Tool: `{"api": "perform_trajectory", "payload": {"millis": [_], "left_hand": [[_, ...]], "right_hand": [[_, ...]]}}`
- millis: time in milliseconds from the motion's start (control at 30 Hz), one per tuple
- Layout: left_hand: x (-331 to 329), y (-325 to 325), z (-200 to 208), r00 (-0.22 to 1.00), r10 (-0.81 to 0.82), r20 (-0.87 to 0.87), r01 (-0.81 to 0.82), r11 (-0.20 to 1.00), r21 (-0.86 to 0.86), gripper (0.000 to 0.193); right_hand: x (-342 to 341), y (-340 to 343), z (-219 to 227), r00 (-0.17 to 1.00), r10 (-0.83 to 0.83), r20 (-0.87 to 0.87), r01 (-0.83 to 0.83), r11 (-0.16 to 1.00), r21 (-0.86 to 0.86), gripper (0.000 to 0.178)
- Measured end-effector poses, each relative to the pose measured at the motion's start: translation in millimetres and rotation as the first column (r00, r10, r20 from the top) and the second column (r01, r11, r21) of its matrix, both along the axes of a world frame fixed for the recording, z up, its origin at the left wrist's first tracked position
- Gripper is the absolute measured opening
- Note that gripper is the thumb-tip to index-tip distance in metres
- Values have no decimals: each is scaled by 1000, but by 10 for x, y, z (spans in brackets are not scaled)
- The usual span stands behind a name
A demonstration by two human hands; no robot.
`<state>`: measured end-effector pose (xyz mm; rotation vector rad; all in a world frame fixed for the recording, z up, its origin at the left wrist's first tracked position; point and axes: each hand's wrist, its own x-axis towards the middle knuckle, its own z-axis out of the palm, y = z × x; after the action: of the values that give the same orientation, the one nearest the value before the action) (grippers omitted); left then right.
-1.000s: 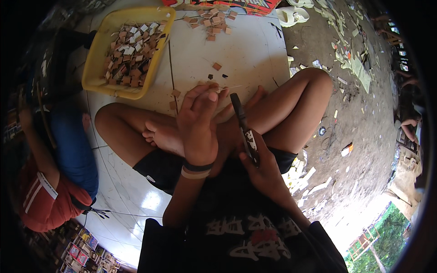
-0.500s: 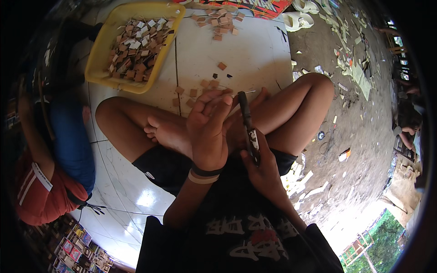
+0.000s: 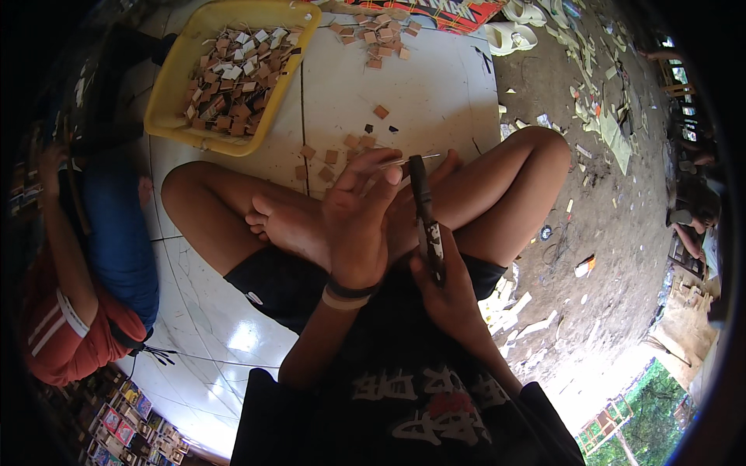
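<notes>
Above my crossed legs, my left hand (image 3: 356,229) is raised with thumb and fingers closed on a thin pale stick or wire (image 3: 398,162). The stick points right, toward the tip of a long dark hand tool (image 3: 422,198) with white patches on its grip. My right hand (image 3: 451,299) is wrapped round the lower end of this tool, holding it nearly upright. How the tool's tip meets the stick is too small to tell. Just beyond my left hand, several small brown square pieces (image 3: 331,157) lie on the white tiles.
A yellow tub (image 3: 159,101) at the far left holds many brown and white squares with thin sticks. A pile of similar pieces (image 3: 381,39) lies at the far middle. Pale clogs (image 3: 509,37) and scraps cover the dirt ground at right. A person in red (image 3: 70,334) sits at left.
My left hand has tilted slightly, and more of the thin stick shows at its fingertips. My right hand and the tool have hardly moved. The person at left has shifted an arm.
</notes>
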<state>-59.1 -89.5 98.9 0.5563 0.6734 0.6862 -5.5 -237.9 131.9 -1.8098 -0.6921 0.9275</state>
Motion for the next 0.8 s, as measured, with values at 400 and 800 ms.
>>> {"api": "perform_trajectory", "payload": {"millis": [400,800], "left_hand": [[24,8,35,999,49,9,-49,999,4,29],[-42,16,-3,1000,19,12,-20,998,57,35]], "right_hand": [[-30,11,21,999,2,-49,-4,999,-44,49],[-46,1,17,998,13,-56,-14,1000,-18,52]]}}
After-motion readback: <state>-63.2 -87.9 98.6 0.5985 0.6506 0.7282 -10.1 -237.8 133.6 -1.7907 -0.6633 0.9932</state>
